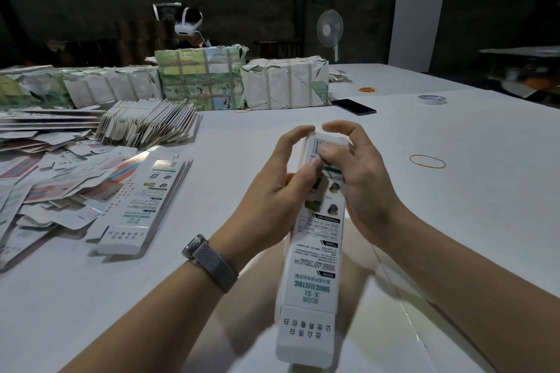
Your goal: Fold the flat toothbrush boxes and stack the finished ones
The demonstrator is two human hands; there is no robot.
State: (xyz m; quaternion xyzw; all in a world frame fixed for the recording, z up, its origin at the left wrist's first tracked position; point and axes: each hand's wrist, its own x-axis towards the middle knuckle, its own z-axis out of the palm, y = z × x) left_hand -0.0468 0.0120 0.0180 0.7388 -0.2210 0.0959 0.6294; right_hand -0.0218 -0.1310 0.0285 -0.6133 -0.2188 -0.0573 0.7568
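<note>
I hold a long white toothbrush box point(315, 254) with green print, lengthwise away from me above the white table point(454, 136). My left hand point(272, 188) grips its left side near the far end, thumb on the printed face. My right hand point(360, 172) curls round the right side, its thumb on the face and its fingers arched over the far flap. The near end flap hangs open toward me. To the left lies a short stack of flat toothbrush boxes point(142, 200).
A loose heap of flat cartons point(45, 179) and a fanned, banded bundle point(148, 124) fill the left. Wrapped, strapped packs point(285, 85) stand at the back with a person behind. A phone point(354, 106), tape roll point(432, 99) and rubber bands point(427, 161) lie on the right.
</note>
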